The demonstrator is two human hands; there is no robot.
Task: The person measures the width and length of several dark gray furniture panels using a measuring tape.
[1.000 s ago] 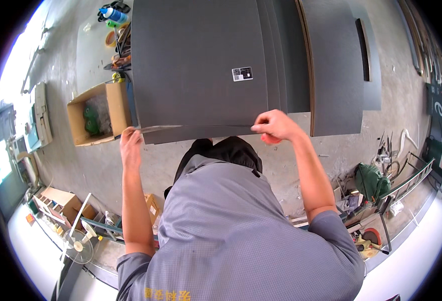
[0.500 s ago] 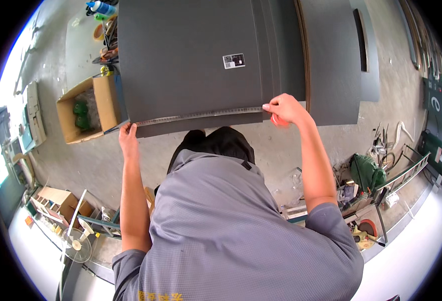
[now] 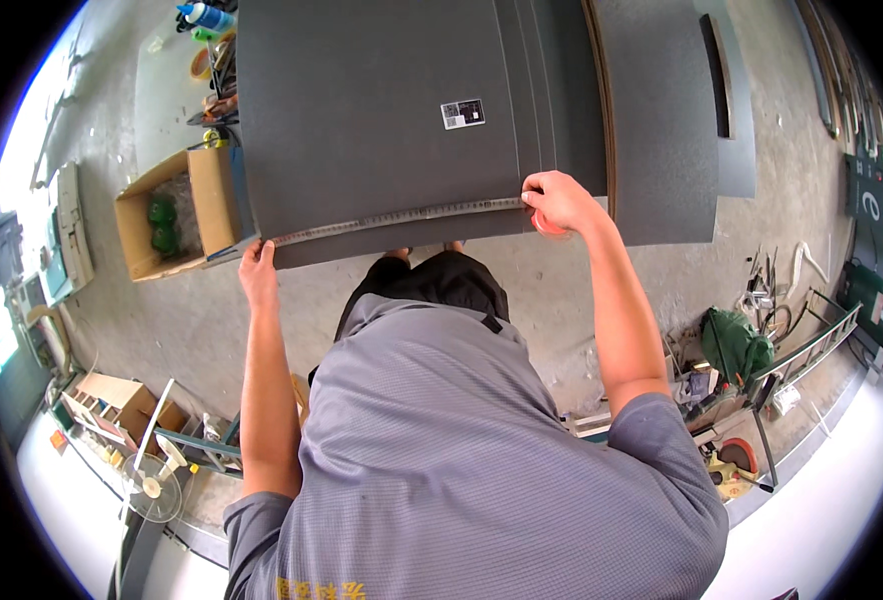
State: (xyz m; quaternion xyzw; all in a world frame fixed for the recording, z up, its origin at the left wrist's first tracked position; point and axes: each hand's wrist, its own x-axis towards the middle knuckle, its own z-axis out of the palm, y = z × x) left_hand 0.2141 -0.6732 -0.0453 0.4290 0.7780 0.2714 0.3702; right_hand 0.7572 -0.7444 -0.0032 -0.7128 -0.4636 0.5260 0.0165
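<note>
A large dark grey board (image 3: 371, 100) lies in front of me, with a small printed label (image 3: 462, 114) on its upper face. The pulled-out blade of a tape measure (image 3: 391, 216) stretches across it, close to the near edge. At the board's left corner, my left hand (image 3: 257, 272) pinches the blade's end between thumb and finger. My right hand (image 3: 564, 203) is closed around the red case (image 3: 547, 228) of the tape measure, thumb and fingertips by the blade near the board's right side. Part of the case is hidden beneath the hand.
Left of the board stands an open cardboard box (image 3: 223, 200) with a green object (image 3: 163, 225) inside. A blue bottle (image 3: 206, 16) and assorted tools lie beyond it. More grey boards (image 3: 656, 130) are at the right. A fan (image 3: 151, 487) and a green bag (image 3: 736, 342) are behind me.
My right hand has moved slightly away from me, and the blade's right end has shifted with it. The left hand stays at the board's corner, still pinching the blade.
</note>
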